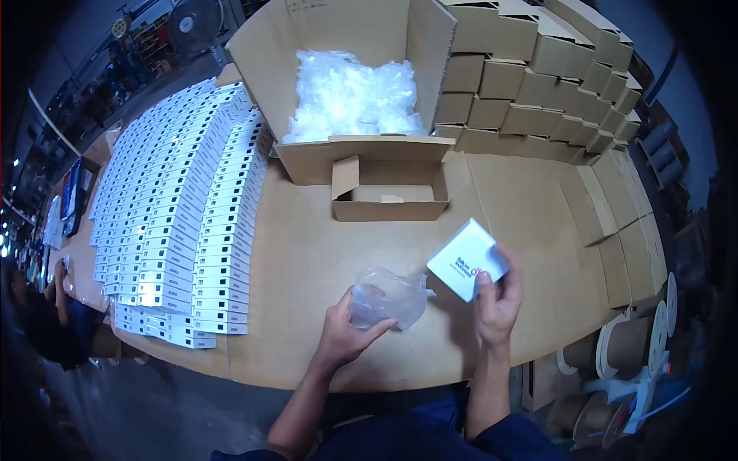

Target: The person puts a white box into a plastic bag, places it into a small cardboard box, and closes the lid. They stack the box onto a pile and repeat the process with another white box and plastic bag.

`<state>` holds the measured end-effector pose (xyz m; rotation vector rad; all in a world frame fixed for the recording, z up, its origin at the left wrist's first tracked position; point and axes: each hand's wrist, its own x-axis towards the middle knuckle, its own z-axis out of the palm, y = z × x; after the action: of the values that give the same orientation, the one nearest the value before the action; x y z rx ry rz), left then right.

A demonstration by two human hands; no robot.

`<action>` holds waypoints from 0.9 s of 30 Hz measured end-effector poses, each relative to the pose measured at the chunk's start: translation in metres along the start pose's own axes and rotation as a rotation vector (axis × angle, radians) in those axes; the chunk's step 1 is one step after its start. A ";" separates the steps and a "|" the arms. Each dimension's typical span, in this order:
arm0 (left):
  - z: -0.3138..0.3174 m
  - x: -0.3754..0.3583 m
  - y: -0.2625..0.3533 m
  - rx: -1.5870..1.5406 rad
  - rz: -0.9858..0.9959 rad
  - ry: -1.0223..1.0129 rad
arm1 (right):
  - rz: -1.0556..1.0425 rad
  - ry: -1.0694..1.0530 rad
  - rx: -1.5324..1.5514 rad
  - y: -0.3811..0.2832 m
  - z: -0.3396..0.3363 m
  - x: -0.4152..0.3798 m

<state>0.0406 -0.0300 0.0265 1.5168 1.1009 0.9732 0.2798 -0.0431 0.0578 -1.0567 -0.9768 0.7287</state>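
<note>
My left hand [347,326] is closed around a clear, crumpled plastic bag [390,298] above the front middle of the table. To its right, my right hand [500,300] grips a flat white square packet [466,260] with printed text, thumb on its face. Bag and packet are close together, a small gap between them. Beyond them sits a small open cardboard box [390,209], with a folded-in flap at its left. Behind it, a large open carton [265,61] holds a heap of clear plastic bags [354,92].
Rows of white labelled boxes [165,207] cover the table's left side. Brown cartons [530,92] are stacked at the back right, more [634,238] along the right edge. Spools [630,346] stand lower right. Another person's hand [60,280] shows far left.
</note>
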 end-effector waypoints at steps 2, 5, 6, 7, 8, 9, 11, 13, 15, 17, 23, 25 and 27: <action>0.003 -0.002 0.002 0.013 -0.028 -0.030 | -0.147 0.006 0.092 -0.007 0.005 0.016; 0.007 -0.003 -0.001 0.048 0.010 -0.048 | -0.290 -0.193 0.029 -0.013 0.010 0.029; 0.008 -0.003 -0.003 0.063 0.036 -0.046 | -0.311 -0.244 -0.018 -0.014 0.013 0.031; 0.008 -0.003 -0.003 0.088 0.049 -0.041 | -0.299 -0.282 -0.008 -0.014 0.019 0.030; 0.008 -0.002 -0.003 0.114 0.062 -0.035 | -0.287 -0.321 0.004 -0.015 0.025 0.029; 0.008 -0.001 -0.003 0.141 0.073 -0.029 | -0.232 -0.346 -0.009 -0.020 0.029 0.027; 0.005 -0.001 -0.002 0.137 0.082 -0.026 | -0.297 -0.444 -0.103 -0.019 0.031 0.033; 0.003 0.000 0.001 0.125 0.073 -0.030 | -0.299 -0.515 -0.172 -0.022 0.031 0.037; 0.000 0.001 0.003 0.102 0.050 -0.037 | -0.287 -0.564 -0.192 -0.023 0.029 0.041; -0.001 0.002 0.002 0.089 0.047 -0.033 | -0.266 -0.610 -0.201 -0.023 0.029 0.043; 0.001 0.001 -0.011 0.059 -0.007 -0.032 | -0.128 -0.695 -0.137 -0.011 0.041 0.040; -0.002 0.004 -0.014 0.057 0.039 -0.019 | -0.105 -0.714 -0.100 -0.006 0.040 0.040; -0.004 0.004 -0.023 -0.030 -0.005 -0.030 | -0.063 -0.743 -0.093 0.000 0.039 0.040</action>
<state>0.0339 -0.0226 0.0050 1.4991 1.0639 0.9564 0.2605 0.0058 0.0760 -0.8309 -1.6809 1.0615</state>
